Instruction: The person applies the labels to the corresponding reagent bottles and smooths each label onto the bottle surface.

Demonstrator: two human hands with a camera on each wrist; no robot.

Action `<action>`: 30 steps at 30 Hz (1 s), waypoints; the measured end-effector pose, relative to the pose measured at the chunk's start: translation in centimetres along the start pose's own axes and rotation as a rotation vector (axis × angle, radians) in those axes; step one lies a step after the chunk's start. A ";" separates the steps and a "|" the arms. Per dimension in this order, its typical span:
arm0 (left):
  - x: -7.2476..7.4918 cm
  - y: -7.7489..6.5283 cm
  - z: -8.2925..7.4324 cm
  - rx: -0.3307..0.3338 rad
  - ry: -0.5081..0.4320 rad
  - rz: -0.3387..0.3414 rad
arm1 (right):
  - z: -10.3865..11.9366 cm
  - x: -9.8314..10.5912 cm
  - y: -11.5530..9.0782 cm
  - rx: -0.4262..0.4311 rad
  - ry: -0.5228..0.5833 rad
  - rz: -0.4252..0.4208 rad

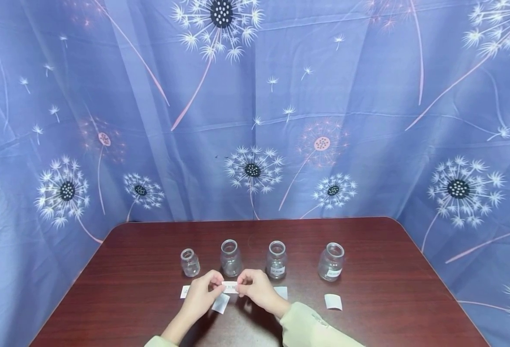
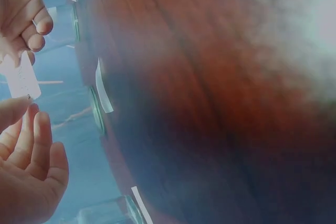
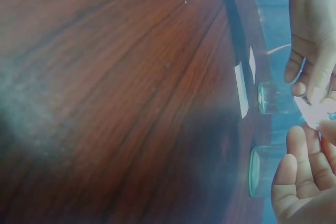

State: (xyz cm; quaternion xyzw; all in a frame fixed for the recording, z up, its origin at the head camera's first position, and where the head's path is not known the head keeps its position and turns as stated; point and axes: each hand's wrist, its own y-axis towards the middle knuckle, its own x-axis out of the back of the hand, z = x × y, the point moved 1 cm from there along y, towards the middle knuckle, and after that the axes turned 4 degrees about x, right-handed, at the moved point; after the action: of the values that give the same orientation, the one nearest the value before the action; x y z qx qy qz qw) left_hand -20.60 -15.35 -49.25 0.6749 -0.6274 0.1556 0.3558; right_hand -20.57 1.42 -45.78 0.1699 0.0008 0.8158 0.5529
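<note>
In the head view, a small white label [image 1: 230, 287] with dark print is stretched between both hands. My left hand [image 1: 200, 293] pinches its left end with thumb and forefinger, and my right hand [image 1: 258, 290] pinches the right end. The left wrist view also has the label [image 2: 23, 82] between the fingertips. Just behind the hands stands an unlabelled glass jar [image 1: 231, 262], partly hidden by them. Below the left hand, a square of white paper [image 1: 221, 303] lies on the table.
A smaller glass jar [image 1: 190, 264] stands at left. To the right are two open jars with printed labels, one glass jar [image 1: 276, 258] near the middle and another jar [image 1: 330, 262]. White paper pieces lie at left [image 1: 184, 291], beside the right hand [image 1: 282, 292] and further right [image 1: 333, 302].
</note>
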 end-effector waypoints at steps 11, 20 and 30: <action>-0.5 2.0 0.3 0.026 0.075 -0.074 | -4.6 -0.5 3.0 -0.021 -0.018 -0.096; -1.0 2.8 0.8 0.091 0.142 -0.099 | -4.6 -0.6 3.4 -0.054 -0.033 -0.092; -1.2 3.2 0.8 0.133 0.183 -0.098 | -5.6 -0.5 3.7 -0.052 -0.037 -0.091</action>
State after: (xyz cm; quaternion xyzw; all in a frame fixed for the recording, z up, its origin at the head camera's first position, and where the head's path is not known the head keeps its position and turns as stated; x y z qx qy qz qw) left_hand -24.08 -14.92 -49.71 0.7098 -0.5469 0.2404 0.3732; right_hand -25.30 0.60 -50.52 0.1702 -0.0231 0.7863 0.5935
